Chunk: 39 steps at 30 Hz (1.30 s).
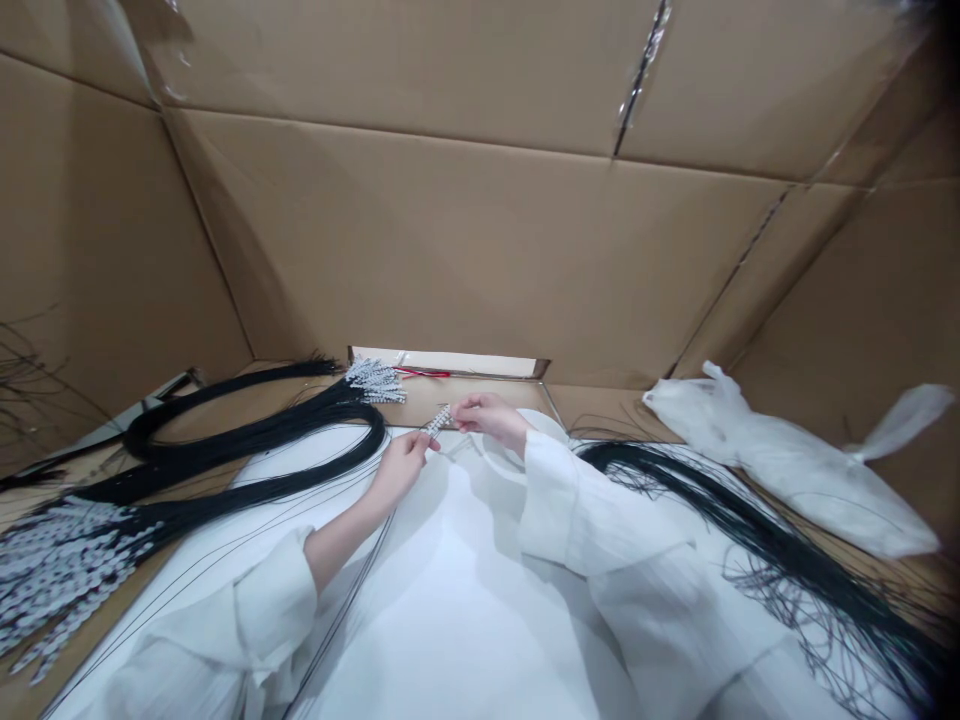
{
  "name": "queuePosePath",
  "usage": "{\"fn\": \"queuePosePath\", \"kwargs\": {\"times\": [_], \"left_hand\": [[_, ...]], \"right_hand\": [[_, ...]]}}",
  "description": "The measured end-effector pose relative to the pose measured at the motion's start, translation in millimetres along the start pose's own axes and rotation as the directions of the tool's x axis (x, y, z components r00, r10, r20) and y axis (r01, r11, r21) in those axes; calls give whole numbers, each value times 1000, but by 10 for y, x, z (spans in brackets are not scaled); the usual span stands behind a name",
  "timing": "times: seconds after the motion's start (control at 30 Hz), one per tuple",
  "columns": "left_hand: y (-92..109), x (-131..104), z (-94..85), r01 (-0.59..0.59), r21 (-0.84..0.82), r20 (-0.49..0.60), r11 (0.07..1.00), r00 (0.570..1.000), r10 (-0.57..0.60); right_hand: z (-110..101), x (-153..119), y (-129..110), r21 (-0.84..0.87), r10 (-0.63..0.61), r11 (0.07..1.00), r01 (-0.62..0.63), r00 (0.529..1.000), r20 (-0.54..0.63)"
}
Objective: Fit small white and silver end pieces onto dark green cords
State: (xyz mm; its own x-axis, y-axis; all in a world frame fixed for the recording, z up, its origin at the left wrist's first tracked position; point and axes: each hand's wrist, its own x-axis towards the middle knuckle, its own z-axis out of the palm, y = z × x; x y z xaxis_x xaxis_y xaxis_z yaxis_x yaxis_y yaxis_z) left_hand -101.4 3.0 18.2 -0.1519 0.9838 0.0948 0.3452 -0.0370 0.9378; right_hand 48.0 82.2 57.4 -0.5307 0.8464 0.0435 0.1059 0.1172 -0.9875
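Observation:
Between my hands is a short white segmented strip (438, 421) with dark marks, like small beads in rows. My left hand (403, 462) is closed, with thumb and fingers pinching the strip's lower end. My right hand (491, 417) pinches near its upper end, and the fingertips partly hide what they grip. Thin black wires (352, 590) hang below my left hand over the white surface. To the left lie looped bundles of black wire (262, 490), with clusters of similar white segmented pieces (71, 560) at their ends. Another white cluster (376, 380) lies just beyond my left hand.
Cardboard walls (450, 240) enclose the work place. A loose black wire bundle (750, 540) lies to the right, beside knotted white plastic bags (810, 490). Behind my right wrist is a round white object (544, 425). A thin red item (424, 373) lies near the slot in the back wall.

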Motion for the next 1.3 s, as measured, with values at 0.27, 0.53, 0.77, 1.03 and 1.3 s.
{"fn": "queuePosePath", "kwargs": {"times": [0.27,0.53,0.77,1.03,1.3], "left_hand": [[6,4,29,9,-132,6,991,1000,-9],[39,-4,35,18,-136,28,991,1000,-15],[-62,55,16,-31,-10,33,999,999,31],[-35,83,-63,-144,185,169,972,979,113],[-41,318,-242,-166,372,57,913,986,156]], "right_hand": [[205,-63,-4,127,-30,991,32,999,-18],[300,-56,0,120,-29,993,23,999,45],[297,-59,26,132,-7,991,0,999,48],[204,23,17,44,86,995,-90,992,92],[121,423,58,-274,84,958,-86,996,-18]]}}
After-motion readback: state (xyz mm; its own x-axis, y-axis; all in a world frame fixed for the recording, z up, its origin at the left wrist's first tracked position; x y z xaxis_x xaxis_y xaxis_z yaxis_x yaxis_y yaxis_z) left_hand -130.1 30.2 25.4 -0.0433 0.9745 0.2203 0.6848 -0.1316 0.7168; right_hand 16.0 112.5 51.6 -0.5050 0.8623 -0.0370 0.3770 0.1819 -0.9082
